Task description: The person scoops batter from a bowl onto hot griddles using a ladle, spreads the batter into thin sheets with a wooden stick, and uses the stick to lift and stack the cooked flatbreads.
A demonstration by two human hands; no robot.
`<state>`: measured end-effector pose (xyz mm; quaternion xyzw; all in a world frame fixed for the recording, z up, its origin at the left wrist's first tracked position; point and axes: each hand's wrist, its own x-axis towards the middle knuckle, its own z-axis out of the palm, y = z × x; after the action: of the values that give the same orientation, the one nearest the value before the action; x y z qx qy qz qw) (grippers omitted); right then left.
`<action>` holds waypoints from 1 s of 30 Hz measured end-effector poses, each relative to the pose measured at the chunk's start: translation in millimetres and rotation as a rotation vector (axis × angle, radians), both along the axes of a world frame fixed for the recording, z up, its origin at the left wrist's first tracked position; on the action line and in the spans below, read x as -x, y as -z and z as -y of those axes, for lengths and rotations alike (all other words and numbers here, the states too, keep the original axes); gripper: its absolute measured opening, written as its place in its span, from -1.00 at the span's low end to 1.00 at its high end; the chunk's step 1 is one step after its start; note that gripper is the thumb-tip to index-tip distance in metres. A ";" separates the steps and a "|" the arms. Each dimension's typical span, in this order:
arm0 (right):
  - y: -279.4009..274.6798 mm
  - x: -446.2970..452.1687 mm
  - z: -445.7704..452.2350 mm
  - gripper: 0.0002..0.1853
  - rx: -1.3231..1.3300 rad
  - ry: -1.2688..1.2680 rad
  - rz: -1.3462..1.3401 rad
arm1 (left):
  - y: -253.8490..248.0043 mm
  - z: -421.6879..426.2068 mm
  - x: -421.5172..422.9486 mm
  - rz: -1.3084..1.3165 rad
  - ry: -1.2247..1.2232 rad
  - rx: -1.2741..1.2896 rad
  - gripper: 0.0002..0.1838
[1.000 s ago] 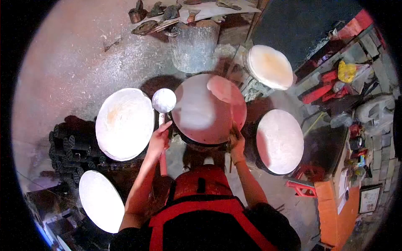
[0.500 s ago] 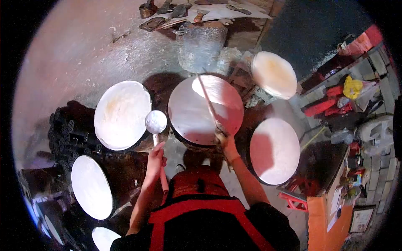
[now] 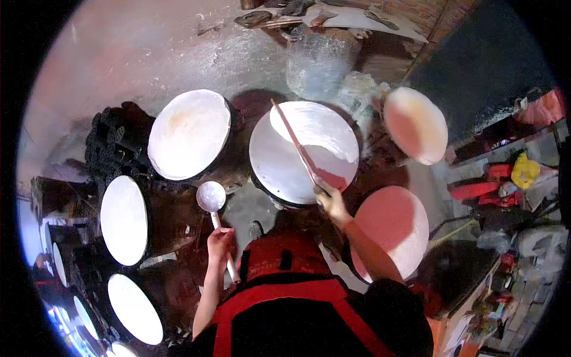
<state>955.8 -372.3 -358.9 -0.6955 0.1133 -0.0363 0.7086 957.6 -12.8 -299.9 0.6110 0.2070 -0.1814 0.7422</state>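
My left hand (image 3: 220,244) is closed around the handle of a ladle (image 3: 211,197). Its round bowl has whitish liquid on it and hangs below the upper-left griddle. My right hand (image 3: 331,203) grips a long thin wooden stick (image 3: 294,137) by its near end. The stick slants up and left across the central round griddle (image 3: 267,157). Wet white batter (image 3: 315,116) covers the griddle's far and right part in a curved band; the nearer part looks greyer. Whether the stick's far end touches the batter is hard to tell.
Other round white-topped griddles stand around me: upper left (image 3: 189,135), left (image 3: 124,220), lower left (image 3: 135,309), right (image 3: 392,232) and upper right (image 3: 415,125). A whitish bucket (image 3: 318,65) stands by the wall beyond the centre. Red and yellow bags (image 3: 523,171) lie far right.
The view has swung, shifting the surroundings. The wet white patch on the central griddle has spread along the right edge. The stick leans further left, and the ladle has drawn back from the central griddle.
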 end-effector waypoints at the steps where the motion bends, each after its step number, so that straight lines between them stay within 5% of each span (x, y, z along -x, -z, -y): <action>1: 8.1 13.6 16.9 -0.54 0.039 -0.061 0.014 | 7.2 -1.7 4.7 -0.027 -0.012 -0.022 -0.94; 5: -14.2 20.3 70.7 -0.51 -0.208 0.007 0.147 | 6.9 2.0 21.1 -0.080 -0.096 -0.045 -0.94; 7: -41.8 -11.8 75.2 -0.50 -0.356 0.350 -0.370 | -0.5 7.6 25.6 -0.084 -0.124 -0.038 -0.91; 10: -5.4 -45.1 77.3 -0.54 0.014 -0.003 -0.172 | -10.1 12.3 36.5 -0.113 -0.125 -0.023 -0.84; 11: -7.5 -46.6 67.1 -0.58 -0.291 -0.037 -0.135 | -14.4 14.8 39.2 -0.115 -0.131 -0.048 -0.84; 13: -37.5 -27.6 66.9 -0.55 -0.063 -0.167 -0.300 | -23.2 20.5 47.7 -0.126 -0.142 -0.099 -0.84; 16: -26.6 8.6 101.7 -0.48 -0.126 -0.342 -0.295 | -26.9 24.2 64.6 -0.117 -0.179 -0.095 -0.83; 17: -11.4 7.7 121.1 -0.47 -0.325 -0.355 -0.268 | -30.2 26.1 67.1 -0.133 -0.187 -0.122 -0.83; 22: -42.7 -58.3 125.1 -0.64 -0.021 -0.022 -0.440 | -55.4 39.6 84.5 -0.151 -0.201 -0.224 -0.85; 24: 0.6 -66.7 121.0 -0.61 -0.160 -0.158 -0.494 | -63.5 42.9 86.1 -0.178 -0.187 -0.242 -0.85; 25: 2.3 -49.8 109.7 -0.61 0.089 -0.268 -0.568 | -67.5 44.0 84.6 -0.178 -0.179 -0.229 -0.85; 26: -32.7 -22.0 99.9 -0.60 -0.091 -0.358 -0.461 | -52.8 35.2 85.9 -0.180 -0.197 -0.151 -0.85; 30: 9.9 68.5 119.0 -0.43 -0.540 -0.515 -0.394 | -46.9 33.7 73.7 -0.157 -0.146 -0.129 -0.87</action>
<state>887.3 -491.3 -368.9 -0.4840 0.0747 0.3068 0.8161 883.9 -46.5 -252.9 0.6248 0.3197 -0.1604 0.6940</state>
